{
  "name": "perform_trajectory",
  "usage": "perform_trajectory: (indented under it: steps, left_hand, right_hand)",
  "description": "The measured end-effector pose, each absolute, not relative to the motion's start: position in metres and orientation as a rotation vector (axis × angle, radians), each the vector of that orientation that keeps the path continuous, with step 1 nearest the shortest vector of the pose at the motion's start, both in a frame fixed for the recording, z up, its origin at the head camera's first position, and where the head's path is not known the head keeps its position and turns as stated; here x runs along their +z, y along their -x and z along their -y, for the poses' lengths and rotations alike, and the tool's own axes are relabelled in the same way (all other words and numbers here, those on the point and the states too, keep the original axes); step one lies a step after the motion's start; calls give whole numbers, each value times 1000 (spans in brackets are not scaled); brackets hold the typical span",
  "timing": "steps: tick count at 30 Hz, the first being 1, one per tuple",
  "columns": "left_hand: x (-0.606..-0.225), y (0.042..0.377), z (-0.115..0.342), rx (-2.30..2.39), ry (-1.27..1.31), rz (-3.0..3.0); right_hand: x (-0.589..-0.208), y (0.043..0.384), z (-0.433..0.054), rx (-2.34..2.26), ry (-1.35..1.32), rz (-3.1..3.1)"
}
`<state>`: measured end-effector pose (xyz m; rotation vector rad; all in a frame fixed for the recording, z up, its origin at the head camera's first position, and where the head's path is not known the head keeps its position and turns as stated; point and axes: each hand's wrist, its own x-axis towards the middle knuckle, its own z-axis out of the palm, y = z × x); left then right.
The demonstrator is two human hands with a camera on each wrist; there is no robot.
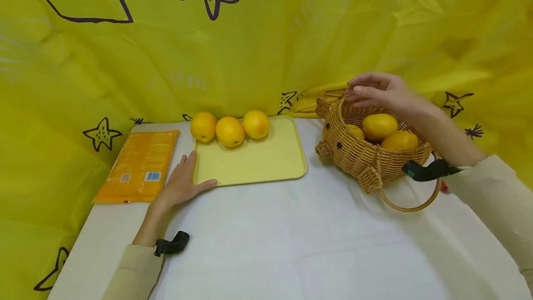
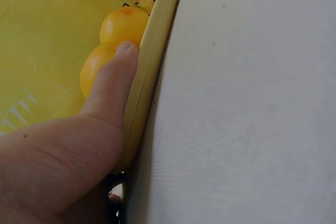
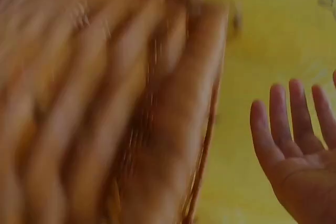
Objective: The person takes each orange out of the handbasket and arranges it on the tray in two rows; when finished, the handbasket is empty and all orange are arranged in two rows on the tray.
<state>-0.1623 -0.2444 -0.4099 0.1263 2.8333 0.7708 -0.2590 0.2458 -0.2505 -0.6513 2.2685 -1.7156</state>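
Pale yellow rectangular tray, lying flat on a white cloth-covered table, with three round, glossy orange-yellow oranges set side by side along its far edge, toward the left. At the tray's near left corner, a bare left hand, fingers stretched along the left side, thumb extended along the near edge, touching rather than gripping. In the left wrist view, thumb straight against the tray's rim, with oranges just beyond. To the right of the tray, apart from it, a brown woven wicker basket shaped like an animal's head, with black eyes, a snout turned toward the tray and a looped handle hanging on the near side. Inside, smooth yellow oval fruits, three visible. Over the basket's far rim, a bare right hand, its grip relaxed, fingers straight and parted in the right wrist view; contact with the rim impossible to tell. Left of the left hand, a flat, shiny orange packet. Behind, a yellow curtain with dark-outlined stars.
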Motion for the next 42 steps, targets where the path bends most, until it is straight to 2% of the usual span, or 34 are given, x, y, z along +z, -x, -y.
perform_trajectory:
  steps: [8,11,25,35,42]
  left_hand:
    - [-403,163,245,752,-121,-2839]
    - [-404,162,243,766,-124,-2829]
    - [-409,162,242,765,-138,-2847]
    - [-409,162,242,765,-123,-2843]
    - [-411,164,243,760,-133,-2846]
  right_hand:
    - [-236,306,-297,-926,611,-2347]
    - [-232,317,-309,-779,597,-2293]
    - [-249,342,-322,-887,532,-2054]
    - [-265,345,-331,-1070,508,-1876]
    - [-267,340,-325,-1044,421,-1964]
